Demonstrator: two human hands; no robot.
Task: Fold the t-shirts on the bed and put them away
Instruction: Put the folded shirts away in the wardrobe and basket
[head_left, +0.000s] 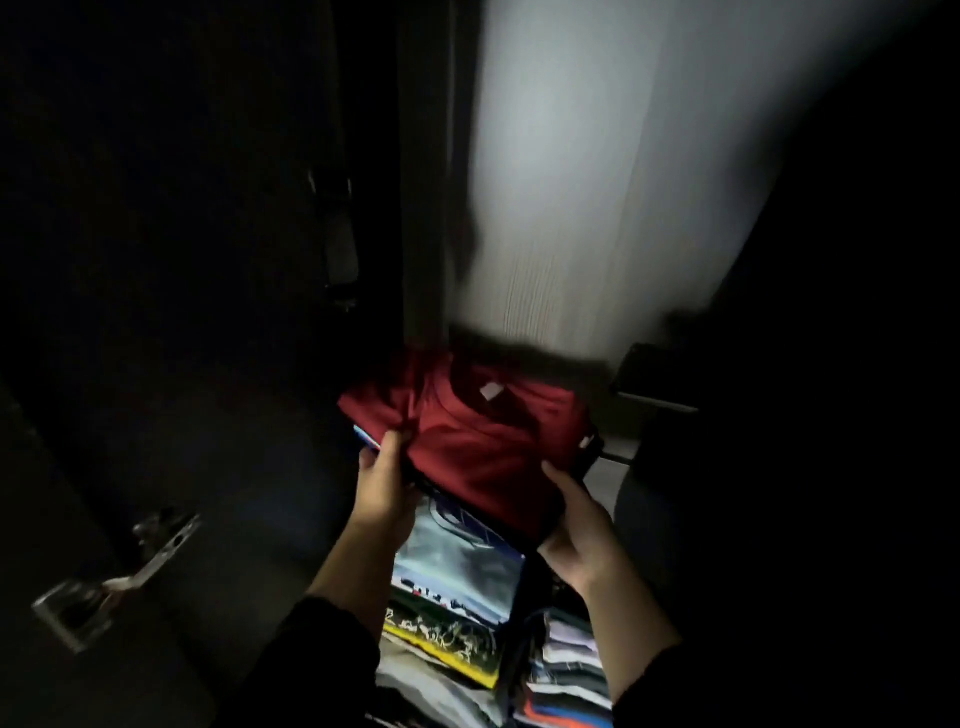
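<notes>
Below red t-shirt (483, 447): folded stacks (561, 670).

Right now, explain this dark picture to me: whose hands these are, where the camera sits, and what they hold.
There is no machine here. A person wears one camera on the head, looking down at their own two bare hands. The left hand and the right hand each have a grip on a folded stack with a red t-shirt on top. Below lie more folded shirts in piles, inside what looks like a dark wardrobe. A pale wood-grain panel stands behind, and a metal hinge shows at lower left.
</notes>
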